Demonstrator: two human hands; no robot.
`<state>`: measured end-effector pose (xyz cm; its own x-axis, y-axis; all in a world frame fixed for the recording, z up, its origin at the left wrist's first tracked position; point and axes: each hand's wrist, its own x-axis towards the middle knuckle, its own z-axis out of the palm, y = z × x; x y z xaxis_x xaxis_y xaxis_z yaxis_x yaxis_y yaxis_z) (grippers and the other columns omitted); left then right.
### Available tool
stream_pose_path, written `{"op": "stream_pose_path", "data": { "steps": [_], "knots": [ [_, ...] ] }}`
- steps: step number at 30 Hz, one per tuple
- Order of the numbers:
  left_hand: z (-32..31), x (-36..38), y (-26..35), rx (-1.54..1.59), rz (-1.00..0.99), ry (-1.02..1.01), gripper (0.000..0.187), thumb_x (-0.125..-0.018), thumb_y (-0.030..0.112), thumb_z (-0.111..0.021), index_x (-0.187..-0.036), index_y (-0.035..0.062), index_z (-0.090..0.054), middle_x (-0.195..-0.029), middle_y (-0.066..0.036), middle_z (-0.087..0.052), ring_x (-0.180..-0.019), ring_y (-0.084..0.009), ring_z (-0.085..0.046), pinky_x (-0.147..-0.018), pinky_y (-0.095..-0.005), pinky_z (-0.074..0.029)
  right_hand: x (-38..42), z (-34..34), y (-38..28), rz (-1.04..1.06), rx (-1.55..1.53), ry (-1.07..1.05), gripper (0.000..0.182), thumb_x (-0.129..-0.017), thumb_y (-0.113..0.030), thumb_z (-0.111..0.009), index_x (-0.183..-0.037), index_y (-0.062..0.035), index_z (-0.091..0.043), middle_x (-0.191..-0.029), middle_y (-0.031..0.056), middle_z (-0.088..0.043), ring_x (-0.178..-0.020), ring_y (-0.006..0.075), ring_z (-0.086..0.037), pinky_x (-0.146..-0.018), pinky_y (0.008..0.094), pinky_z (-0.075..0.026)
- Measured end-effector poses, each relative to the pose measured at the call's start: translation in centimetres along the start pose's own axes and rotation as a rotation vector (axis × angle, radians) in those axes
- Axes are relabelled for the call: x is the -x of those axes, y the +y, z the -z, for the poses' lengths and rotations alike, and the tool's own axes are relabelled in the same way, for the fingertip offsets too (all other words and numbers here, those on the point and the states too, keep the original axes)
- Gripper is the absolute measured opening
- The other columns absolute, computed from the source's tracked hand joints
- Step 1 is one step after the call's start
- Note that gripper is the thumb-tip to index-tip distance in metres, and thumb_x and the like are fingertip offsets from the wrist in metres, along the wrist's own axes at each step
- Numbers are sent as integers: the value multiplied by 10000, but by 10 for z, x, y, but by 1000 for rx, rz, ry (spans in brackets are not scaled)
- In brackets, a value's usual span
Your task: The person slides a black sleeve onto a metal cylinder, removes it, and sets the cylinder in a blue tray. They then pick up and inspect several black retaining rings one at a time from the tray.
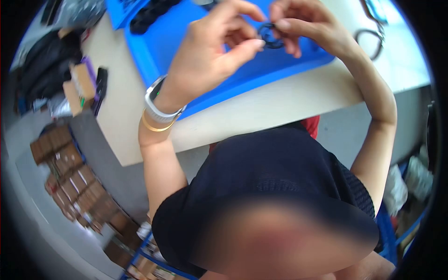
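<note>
Between my two hands is a small black ring-shaped piece (272, 45) with thin loops, too blurred to name more exactly. The thumb and fingers of my left hand (212, 51) close on its left side; this wrist wears a white-banded watch (158, 100) and a gold bangle (161, 126). My right hand (308, 25) pinches the ring's upper right side between thumb and fingers. Both hands are above a blue tray (219, 95). A row of black, lumpy pieces (149, 18) lies in the tray's far left part.
The tray stands on a pale table (261, 109), whose near edge is in front of my body. A black loop (371, 44) lies at the right. Left of the table are a dark bag (46, 65), an opened cardboard box (81, 86) and stacked brown cartons (84, 186).
</note>
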<state>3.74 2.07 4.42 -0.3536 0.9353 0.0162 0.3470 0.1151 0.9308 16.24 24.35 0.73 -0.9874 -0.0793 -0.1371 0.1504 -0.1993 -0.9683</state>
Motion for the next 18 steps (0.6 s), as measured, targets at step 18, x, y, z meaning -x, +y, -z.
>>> {"op": "stream_pose_path", "data": {
  "steps": [18],
  "knots": [
    [-2,-4,0,-88,-100,93,428,-918,-30,-709,-1328,-28,-586,-994,-97,-709,-818,-128,-686,-728,-235,-576,-8,7,10,27,-160,-155,160,-1010,-143,-663,-1057,6,-633,-861,89,-696,-669,131,-699,-568,233,-574]
  ]
}}
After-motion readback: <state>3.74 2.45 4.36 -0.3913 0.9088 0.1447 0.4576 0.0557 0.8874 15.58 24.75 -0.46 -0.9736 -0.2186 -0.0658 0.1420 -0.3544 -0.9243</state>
